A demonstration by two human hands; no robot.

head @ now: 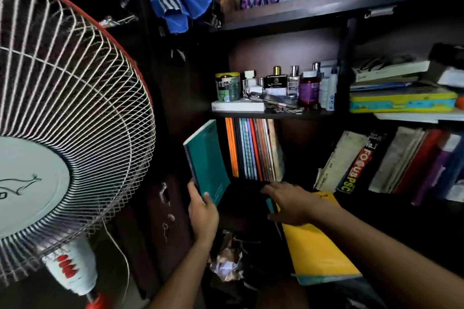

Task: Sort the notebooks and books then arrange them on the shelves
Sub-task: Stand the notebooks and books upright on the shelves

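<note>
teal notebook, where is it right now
In the head view, the teal notebook is gripped upright in the left hand, just left of the row of standing notebooks.

Dark wood shelf unit (276,115). Middle-left board: green tin (228,86), perfume bottles (276,80), purple jar (309,88), flat white box (238,106). Compartment below: row of thin notebooks (253,149) standing upright. Right side, upper board: flat stack of books (401,93); lower board: thick books (391,160) leaning left, one spine reads FOCUS PSC
</note>
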